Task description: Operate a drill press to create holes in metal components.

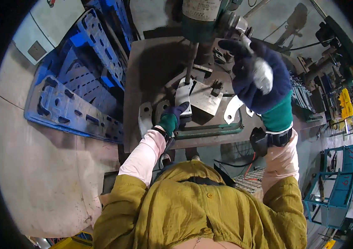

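Observation:
A drill press head (197, 25) stands over the work table, its spindle (191, 62) reaching down to a flat metal plate (182, 94). My left hand (174, 116), in a dark blue and green glove, grips the near end of that plate, which lies next to a steel block (206, 98). Raised at the right, my gloved right hand (280, 79) is closed around the press's feed handle (262, 76); motion slightly blurs it. The drill tip at the plate is too small to make out.
Loose metal plates lie left (145, 117) and right (232, 110) of the green machine base (209, 132). Blue plastic pallets (72, 108) lean at the left. Teal racks (338, 178) stand at the far right, and a red cable (251, 166) hangs below the table.

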`<state>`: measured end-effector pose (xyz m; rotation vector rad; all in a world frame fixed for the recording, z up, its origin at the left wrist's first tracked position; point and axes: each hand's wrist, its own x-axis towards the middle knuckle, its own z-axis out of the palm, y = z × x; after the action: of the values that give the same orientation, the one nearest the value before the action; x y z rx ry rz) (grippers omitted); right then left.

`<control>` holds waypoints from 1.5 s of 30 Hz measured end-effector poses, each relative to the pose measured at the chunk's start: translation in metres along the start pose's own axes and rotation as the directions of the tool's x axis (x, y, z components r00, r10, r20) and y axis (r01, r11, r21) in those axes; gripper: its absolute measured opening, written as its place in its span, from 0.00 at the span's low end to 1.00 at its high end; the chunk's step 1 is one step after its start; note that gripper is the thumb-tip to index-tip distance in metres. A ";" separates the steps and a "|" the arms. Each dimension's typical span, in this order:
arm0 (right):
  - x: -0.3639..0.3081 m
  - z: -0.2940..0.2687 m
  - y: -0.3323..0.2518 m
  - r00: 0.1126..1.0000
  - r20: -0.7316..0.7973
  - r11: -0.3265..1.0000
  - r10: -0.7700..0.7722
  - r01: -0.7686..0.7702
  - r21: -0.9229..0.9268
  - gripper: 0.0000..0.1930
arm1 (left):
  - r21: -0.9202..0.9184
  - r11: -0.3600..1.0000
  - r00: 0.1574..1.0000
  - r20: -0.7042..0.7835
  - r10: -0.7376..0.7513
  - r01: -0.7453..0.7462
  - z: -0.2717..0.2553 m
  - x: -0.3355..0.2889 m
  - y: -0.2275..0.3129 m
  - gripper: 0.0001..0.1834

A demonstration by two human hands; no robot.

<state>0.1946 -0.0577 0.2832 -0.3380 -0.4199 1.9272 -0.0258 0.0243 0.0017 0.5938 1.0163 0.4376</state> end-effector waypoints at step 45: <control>0.060 -0.142 0.033 0.513 0.077 -0.134 -0.855 -0.076 -0.988 0.16 | 0.908 0.398 0.893 -0.065 0.445 -0.133 -0.024 0.028 -0.022 0.24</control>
<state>0.2040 0.0049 0.1391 -1.5630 -1.1851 0.2281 -0.0329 0.0302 -0.0407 1.7638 1.4332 0.2647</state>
